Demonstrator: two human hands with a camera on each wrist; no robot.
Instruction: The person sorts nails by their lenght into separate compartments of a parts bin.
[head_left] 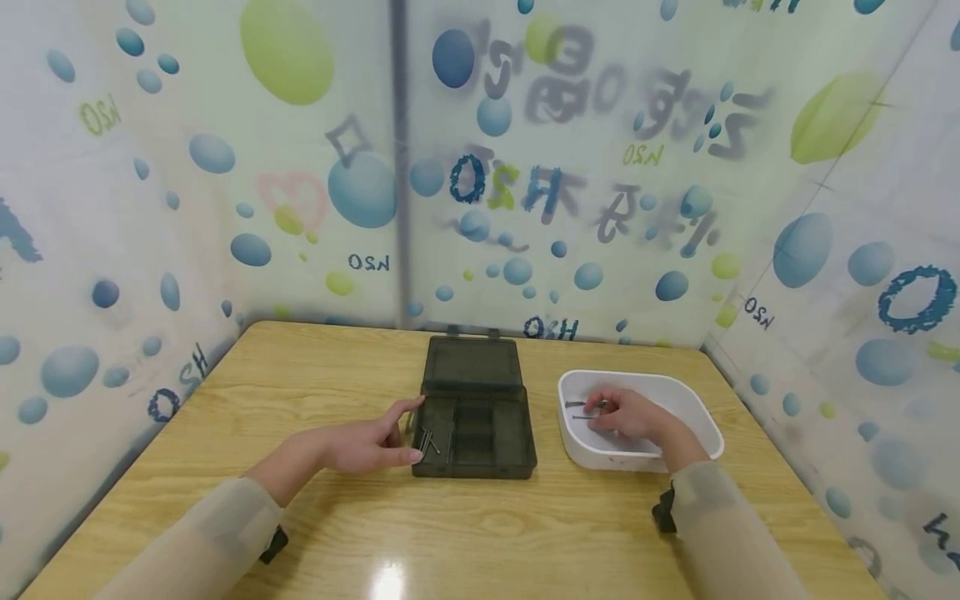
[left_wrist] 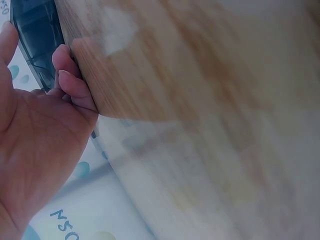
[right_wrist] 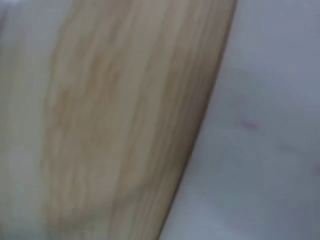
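A dark translucent box (head_left: 491, 472) with compartments stands on the table, its lid (head_left: 472, 360) folded back. Several screws (head_left: 426, 442) lie in its left compartment. My left hand (head_left: 360, 446) touches the box's left side, index finger and thumb stretched out; in the left wrist view the other fingers of that hand (left_wrist: 45, 135) bend beside the box (left_wrist: 40, 35). Inside a white tray (head_left: 600, 458), my right hand (head_left: 637, 415) has bent fingers at some screws (head_left: 579, 417); whether it pinches one cannot be made out. The right wrist view does not show this hand.
The wooden table (head_left: 337, 533) carries the box at its middle and the tray to the right. Patterned curtains (head_left: 300, 208) stand behind the table and at both sides. In the right wrist view, the tabletop (right_wrist: 110, 120) borders a pale blurred surface (right_wrist: 260, 150).
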